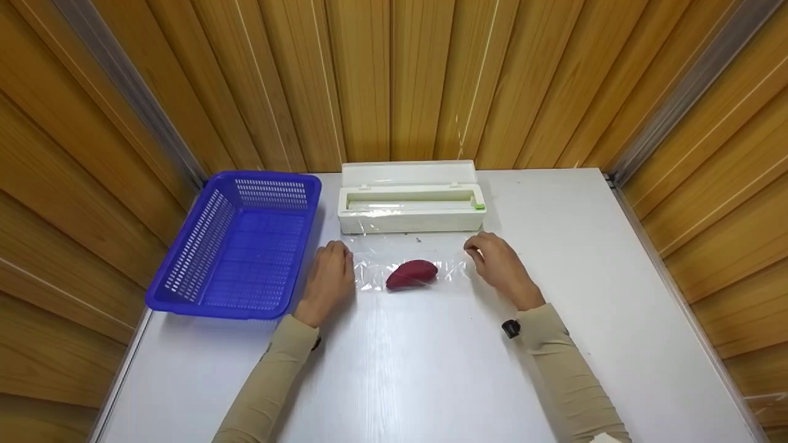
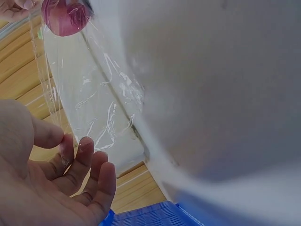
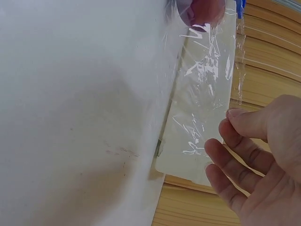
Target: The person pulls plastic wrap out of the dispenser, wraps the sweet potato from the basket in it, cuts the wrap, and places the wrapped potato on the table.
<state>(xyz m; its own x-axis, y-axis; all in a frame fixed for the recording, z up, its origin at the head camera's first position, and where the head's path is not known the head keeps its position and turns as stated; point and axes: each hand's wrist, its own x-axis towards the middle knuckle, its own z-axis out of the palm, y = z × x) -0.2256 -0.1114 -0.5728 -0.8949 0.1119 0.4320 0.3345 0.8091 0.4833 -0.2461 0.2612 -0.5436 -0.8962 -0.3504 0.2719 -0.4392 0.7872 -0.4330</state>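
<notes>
A dark red sweet potato (image 1: pixel 411 274) lies against a sheet of clear plastic wrap (image 1: pixel 369 277), between my two hands. My left hand (image 1: pixel 329 277) pinches the wrap's left end between thumb and index finger, its other fingers loosely bent. At the opposite end, my right hand (image 1: pixel 500 266) pinches the wrap's corner with thumb and index finger. Both wrist views show the wrap (image 2: pixel 94 94) stretched and wrinkled from the fingertips toward the sweet potato (image 3: pixel 202 12). Just behind the hands stands a white wrap dispenser box (image 1: pixel 412 222), its lid raised and a roll inside.
To the left of my left hand sits a blue plastic basket (image 1: pixel 301 246) with perforated sides. A small green piece (image 1: pixel 479 207) is at the dispenser's right end. Wood-look panels (image 1: pixel 418 80) enclose the white table (image 1: pixel 400 369) at the back and sides.
</notes>
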